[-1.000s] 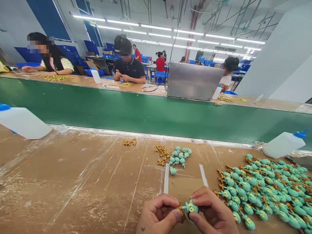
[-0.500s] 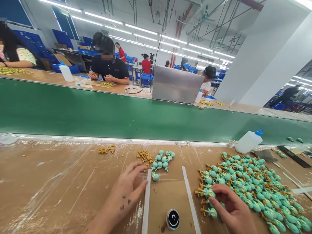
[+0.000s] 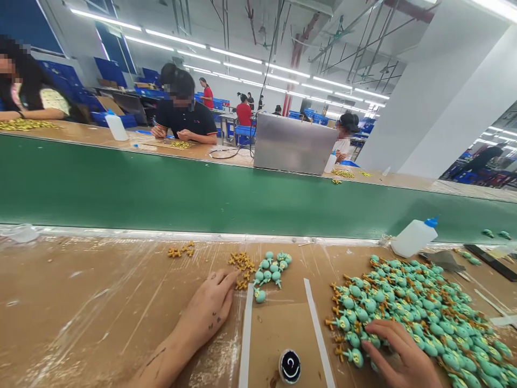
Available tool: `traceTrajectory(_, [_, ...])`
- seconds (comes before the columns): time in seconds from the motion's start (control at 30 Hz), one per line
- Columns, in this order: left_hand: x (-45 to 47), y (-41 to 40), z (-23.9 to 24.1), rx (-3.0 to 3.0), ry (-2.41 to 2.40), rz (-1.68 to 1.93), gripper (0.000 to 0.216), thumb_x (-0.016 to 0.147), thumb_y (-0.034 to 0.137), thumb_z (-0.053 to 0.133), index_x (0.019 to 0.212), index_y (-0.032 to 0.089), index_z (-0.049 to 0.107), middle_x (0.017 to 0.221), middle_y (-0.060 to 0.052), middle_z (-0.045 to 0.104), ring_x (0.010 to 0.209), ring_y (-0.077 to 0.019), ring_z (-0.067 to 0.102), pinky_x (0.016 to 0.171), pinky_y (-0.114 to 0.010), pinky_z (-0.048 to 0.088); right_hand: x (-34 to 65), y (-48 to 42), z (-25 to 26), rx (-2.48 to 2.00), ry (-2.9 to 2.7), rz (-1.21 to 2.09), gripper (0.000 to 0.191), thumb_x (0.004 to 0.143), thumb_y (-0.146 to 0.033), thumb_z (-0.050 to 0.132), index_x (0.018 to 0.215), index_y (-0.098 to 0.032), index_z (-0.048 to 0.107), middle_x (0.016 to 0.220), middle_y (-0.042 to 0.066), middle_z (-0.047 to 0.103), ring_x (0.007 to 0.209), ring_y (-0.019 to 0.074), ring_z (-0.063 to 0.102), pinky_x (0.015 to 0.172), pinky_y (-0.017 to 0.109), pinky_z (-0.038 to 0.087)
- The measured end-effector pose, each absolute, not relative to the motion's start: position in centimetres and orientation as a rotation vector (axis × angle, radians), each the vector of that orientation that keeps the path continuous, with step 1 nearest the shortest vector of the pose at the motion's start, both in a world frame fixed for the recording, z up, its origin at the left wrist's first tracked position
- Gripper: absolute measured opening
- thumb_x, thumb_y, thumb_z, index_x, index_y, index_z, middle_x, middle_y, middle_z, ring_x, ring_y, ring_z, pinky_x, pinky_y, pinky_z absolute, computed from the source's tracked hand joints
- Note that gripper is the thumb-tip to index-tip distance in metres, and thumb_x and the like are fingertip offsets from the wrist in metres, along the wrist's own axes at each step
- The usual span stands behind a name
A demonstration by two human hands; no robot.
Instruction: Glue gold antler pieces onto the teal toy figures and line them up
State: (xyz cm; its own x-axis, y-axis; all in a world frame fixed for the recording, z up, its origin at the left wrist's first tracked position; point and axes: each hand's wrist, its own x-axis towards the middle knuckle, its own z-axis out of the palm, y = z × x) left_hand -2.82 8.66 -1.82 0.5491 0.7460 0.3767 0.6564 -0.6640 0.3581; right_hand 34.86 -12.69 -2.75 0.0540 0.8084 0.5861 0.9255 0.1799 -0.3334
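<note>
My left hand (image 3: 213, 305) lies flat on the taped cardboard table, fingers stretched toward a small heap of orange parts (image 3: 241, 263), fingertips just short of it. Beside that heap sits a small cluster of teal figures (image 3: 271, 268). My right hand (image 3: 398, 350) rests with fingers spread on the near edge of a large pile of teal figures with orange parts (image 3: 416, 312). Whether it holds one I cannot make out. A small black round pot (image 3: 290, 366) stands between my hands, between two white strips (image 3: 246, 334).
A green conveyor belt (image 3: 202, 188) runs across behind the table. A white squeeze bottle (image 3: 413, 237) lies at the right by the belt. More orange parts (image 3: 181, 250) lie to the left. Other people work across the belt beside a metal box (image 3: 294, 143).
A second ago both hands held one teal figure together near me. They have parted: the left reached to the orange parts, the right went to the big pile and slid along it.
</note>
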Motion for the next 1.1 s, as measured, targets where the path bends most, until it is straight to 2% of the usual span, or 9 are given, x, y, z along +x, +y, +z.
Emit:
traceTrajectory(0.1, [-2.3, 8.4, -2.0, 2.637, 1.111, 0.732, 0.039, 0.090, 0.007, 0.044, 0.113, 0.022, 0.072, 0.116, -0.011, 0.076, 0.106, -0.0291, 0.071, 0.089, -0.043, 0.061, 33.4, -11.7, -1.4, -1.630, -1.756, -0.108, 0.008, 0.096, -0.035, 0.068, 0.096, -0.028, 0.071, 0.094, 0.005, 0.076, 0.084, 0.0268, 0.074, 0.073, 0.035, 0.062])
traceTrajectory(0.3, [-2.2, 8.0, -2.5, 2.628, 1.138, 0.725, 0.030, 0.095, 0.009, 0.047, 0.101, 0.021, 0.073, 0.101, -0.007, 0.078, 0.094, -0.0219, 0.074, 0.085, -0.033, 0.061, 26.1, -6.3, 1.7, -1.518, -1.782, 0.325, 0.013, 0.101, -0.029, 0.058, 0.095, -0.025, 0.068, 0.088, 0.004, 0.070, 0.078, 0.0227, 0.067, 0.069, 0.031, 0.056])
traceTrajectory(0.37, [-2.4, 7.8, -2.6, 2.624, 1.180, 0.726, 0.027, 0.096, 0.012, 0.047, 0.097, 0.021, 0.072, 0.095, -0.007, 0.077, 0.090, -0.0219, 0.074, 0.081, -0.032, 0.061, 23.0, -3.5, 2.5, -1.499, -1.910, 0.476, 0.011, 0.096, -0.020, 0.061, 0.101, -0.024, 0.070, 0.092, 0.004, 0.069, 0.083, 0.0235, 0.067, 0.075, 0.033, 0.056])
traceTrajectory(0.47, [-2.7, 7.7, -2.7, 2.619, 1.226, 0.739, 0.030, 0.098, 0.014, 0.043, 0.093, 0.019, 0.072, 0.085, -0.007, 0.074, 0.080, -0.0233, 0.074, 0.073, -0.034, 0.061, 19.4, 0.8, 2.7, -1.457, -2.137, 0.591, 0.037, 0.084, -0.002, 0.066, 0.114, -0.022, 0.072, 0.113, 0.008, 0.069, 0.101, 0.0261, 0.067, 0.090, 0.036, 0.054])
traceTrajectory(0.6, [-2.9, 7.9, -2.8, 2.594, 1.210, 0.780, 0.030, 0.096, 0.015, 0.045, 0.092, 0.021, 0.074, 0.083, -0.007, 0.074, 0.077, -0.0248, 0.075, 0.070, -0.035, 0.061, 17.8, 4.3, 1.5, -1.380, -2.236, 0.631, 0.027, 0.078, 0.002, 0.068, 0.093, -0.017, 0.079, 0.099, 0.009, 0.070, 0.096, 0.0274, 0.068, 0.089, 0.036, 0.053])
traceTrajectory(0.73, [-3.4, 8.0, -2.6, 2.525, 1.200, 0.816, 0.025, 0.093, 0.020, 0.049, 0.090, 0.023, 0.074, 0.083, -0.004, 0.075, 0.076, -0.0222, 0.076, 0.070, -0.032, 0.061, 18.8, 2.7, 1.0, -1.383, -2.025, 0.637, 0.034, 0.078, 0.002, 0.065, 0.102, -0.019, 0.076, 0.103, 0.006, 0.071, 0.095, 0.0222, 0.068, 0.087, 0.029, 0.053])
traceTrajectory(0.9, [-4.1, 8.1, -1.9, 2.348, 1.194, 0.844, 0.026, 0.091, 0.028, 0.049, 0.083, 0.024, 0.074, 0.079, -0.003, 0.074, 0.072, -0.0197, 0.073, 0.067, -0.028, 0.058, 22.3, -3.3, -0.3, -1.459, -1.565, 0.724, 0.018, 0.092, -0.020, 0.062, 0.107, -0.018, 0.071, 0.094, 0.007, 0.075, 0.082, 0.0217, 0.069, 0.076, 0.030, 0.057])
traceTrajectory(1.0, [-4.3, 8.1, -1.2, 2.132, 1.236, 0.860, 0.023, 0.085, 0.035, 0.056, 0.075, 0.024, 0.073, 0.074, -0.001, 0.073, 0.066, -0.0194, 0.068, 0.065, -0.028, 0.054, 24.8, -6.4, -1.8, -1.275, -1.235, 0.842, 0.018, 0.090, -0.040, 0.076, 0.098, -0.025, 0.076, 0.098, 0.007, 0.076, 0.087, 0.0230, 0.071, 0.076, 0.028, 0.059])
traceTrajectory(1.1, [-3.7, 7.4, 0.0, 1.842, 1.276, 0.853, 0.020, 0.079, 0.039, 0.062, 0.074, 0.024, 0.073, 0.075, -0.001, 0.075, 0.072, -0.0207, 0.069, 0.069, -0.028, 0.053, 26.2, -8.4, -2.3, -1.171, -1.287, 0.792, 0.019, 0.089, -0.048, 0.079, 0.095, -0.031, 0.082, 0.098, 0.007, 0.073, 0.090, 0.0231, 0.071, 0.076, 0.027, 0.060])
